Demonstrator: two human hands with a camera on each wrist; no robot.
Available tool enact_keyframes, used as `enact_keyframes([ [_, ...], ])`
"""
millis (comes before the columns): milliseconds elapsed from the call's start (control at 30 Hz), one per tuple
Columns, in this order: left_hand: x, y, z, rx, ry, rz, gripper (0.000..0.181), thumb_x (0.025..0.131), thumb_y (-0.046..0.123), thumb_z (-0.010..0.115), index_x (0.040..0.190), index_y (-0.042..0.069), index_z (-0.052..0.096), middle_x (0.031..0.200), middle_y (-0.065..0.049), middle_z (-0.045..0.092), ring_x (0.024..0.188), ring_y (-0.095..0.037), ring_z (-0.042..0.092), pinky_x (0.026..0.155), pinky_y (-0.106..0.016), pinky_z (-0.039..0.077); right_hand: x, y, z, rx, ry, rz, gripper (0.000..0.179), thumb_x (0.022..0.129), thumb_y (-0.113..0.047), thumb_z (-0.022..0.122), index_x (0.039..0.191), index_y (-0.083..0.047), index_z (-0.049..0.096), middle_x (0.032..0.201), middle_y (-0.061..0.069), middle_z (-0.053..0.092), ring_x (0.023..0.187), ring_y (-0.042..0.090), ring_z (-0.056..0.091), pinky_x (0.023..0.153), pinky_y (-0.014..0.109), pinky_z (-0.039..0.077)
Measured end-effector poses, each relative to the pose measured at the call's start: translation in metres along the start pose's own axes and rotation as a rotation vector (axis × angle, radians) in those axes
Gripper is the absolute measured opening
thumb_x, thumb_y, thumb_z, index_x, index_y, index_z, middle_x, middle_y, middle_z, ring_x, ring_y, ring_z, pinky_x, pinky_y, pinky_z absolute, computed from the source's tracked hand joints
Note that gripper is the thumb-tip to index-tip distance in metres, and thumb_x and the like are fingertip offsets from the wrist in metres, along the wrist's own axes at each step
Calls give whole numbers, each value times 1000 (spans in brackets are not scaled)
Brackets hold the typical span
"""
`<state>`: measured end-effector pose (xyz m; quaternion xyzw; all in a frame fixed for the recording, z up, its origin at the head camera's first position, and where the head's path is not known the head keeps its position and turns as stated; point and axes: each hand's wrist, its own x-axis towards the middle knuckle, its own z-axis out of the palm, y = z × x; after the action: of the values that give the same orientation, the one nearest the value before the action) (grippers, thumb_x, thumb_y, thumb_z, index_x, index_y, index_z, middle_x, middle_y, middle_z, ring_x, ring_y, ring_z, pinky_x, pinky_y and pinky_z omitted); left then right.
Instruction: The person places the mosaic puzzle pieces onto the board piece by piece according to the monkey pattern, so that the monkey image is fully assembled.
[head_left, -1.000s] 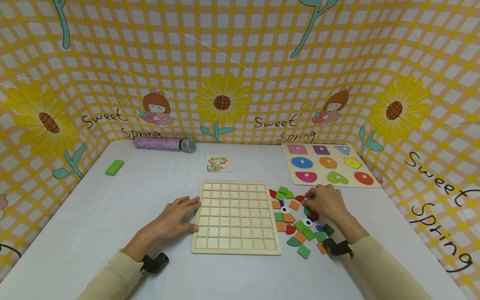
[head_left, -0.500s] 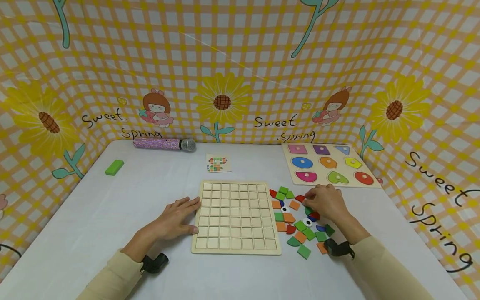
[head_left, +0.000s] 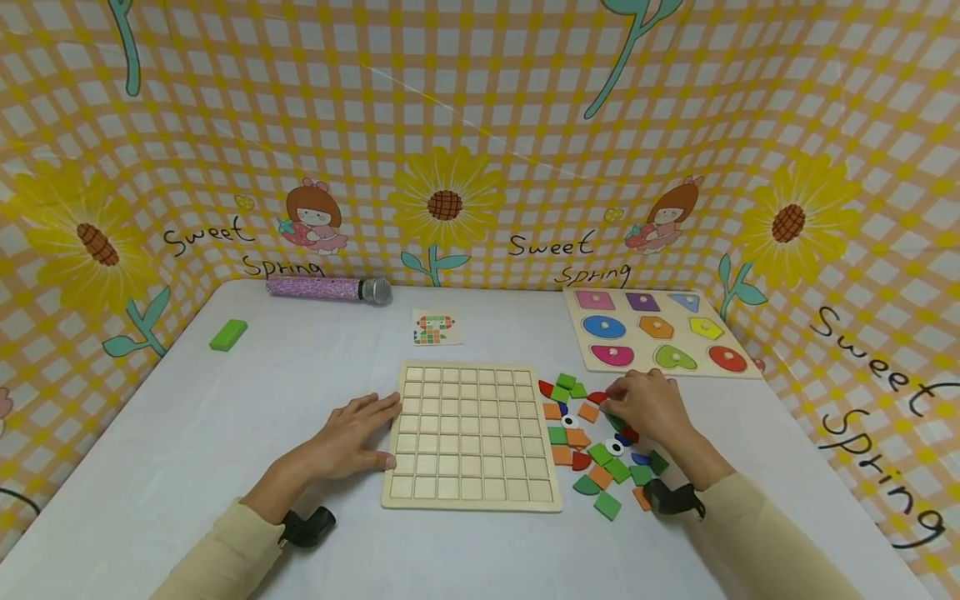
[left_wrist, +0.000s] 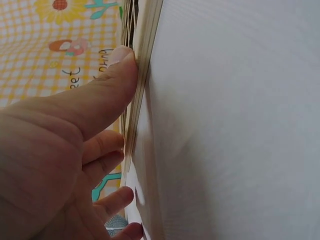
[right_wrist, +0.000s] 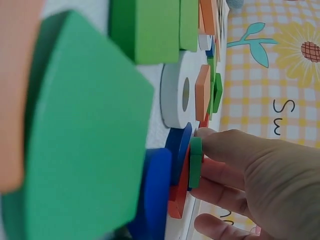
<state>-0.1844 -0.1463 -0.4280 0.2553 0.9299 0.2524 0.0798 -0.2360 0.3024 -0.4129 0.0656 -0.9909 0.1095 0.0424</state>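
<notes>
A wooden grid board (head_left: 476,506) with square cells lies in the middle of the table. My left hand (head_left: 347,435) rests at its left side, fingers spread and the thumb at the edge; in the left wrist view, the thumb (left_wrist: 112,82) meets the board's rim (left_wrist: 142,65). Among loose coloured tiles to the right of the board is my right hand (head_left: 651,407). Its thumb and forefinger pinch the end of a red curved-edge tile (head_left: 597,397). In the right wrist view, a green tile (right_wrist: 195,162) partly hides the curled fingers (right_wrist: 220,195).
A pattern card (head_left: 437,327) lies behind the board. A shape puzzle (head_left: 637,311) stands at the back right, a glittery microphone (head_left: 315,289) at the back left, and a green block (head_left: 228,335) at the left. Orange tiles (head_left: 600,476) and white eye discs (head_left: 615,447) lie among the pile.
My right hand has shifted slightly left, its fingertips closer over the red tile. The left hand stays at the board's edge.
</notes>
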Motion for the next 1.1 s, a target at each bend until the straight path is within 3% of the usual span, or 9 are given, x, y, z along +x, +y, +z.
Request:
enact_keyframes([
  [200, -1, -2, 0, -1, -4, 10, 76, 83, 34, 69, 145, 7, 36, 155, -10, 31, 141, -39, 23, 103, -60, 22, -3, -4, -1, 27, 16, -3, 28, 78, -28, 74, 96, -6, 75, 92, 12, 69, 91, 32, 49, 79, 48, 38],
  [333, -1, -3, 0, 9, -5, 12, 76, 83, 34, 69, 145, 7, 35, 155, -10, 31, 141, -39, 23, 103, -60, 22, -5, -18, -6, 44, 54, -40, 32, 79, -29, 74, 101, -7, 73, 97, 12, 71, 95, 32, 50, 81, 48, 40],
  [533, 0, -3, 0, 10, -6, -5, 76, 84, 35, 68, 146, 7, 35, 155, -9, 30, 142, -39, 22, 104, -60, 22, -5, -58, -9, 54, 99, -157, 28, 79, -26, 74, 100, -8, 73, 97, 9, 70, 100, 32, 54, 87, 50, 41],
  [767, 2, -3, 3, 7, -1, -10, 76, 84, 38, 68, 146, 8, 35, 156, -7, 29, 142, -38, 22, 105, -60, 21, 4, -107, -2, 95, 106, -285, 24, 79, -28, 75, 97, -11, 74, 93, 3, 68, 86, 20, 48, 74, 33, 40],
  [967, 1, -3, 5, 8, 4, -6, 77, 83, 38, 68, 146, 8, 35, 155, -8, 30, 142, -39, 22, 105, -60, 21, 18, -150, 8, 86, 66, -364, 22, 79, -29, 75, 95, -13, 74, 87, -1, 67, 83, 19, 49, 74, 34, 41],
  [1100, 0, -3, 5, 11, 7, -3, 76, 83, 38, 68, 145, 7, 36, 155, -8, 31, 142, -39, 23, 104, -61, 22, 29, -174, 15, 95, 1, -365, 22, 80, -30, 74, 97, -15, 74, 92, -1, 68, 85, 19, 51, 74, 33, 42],
])
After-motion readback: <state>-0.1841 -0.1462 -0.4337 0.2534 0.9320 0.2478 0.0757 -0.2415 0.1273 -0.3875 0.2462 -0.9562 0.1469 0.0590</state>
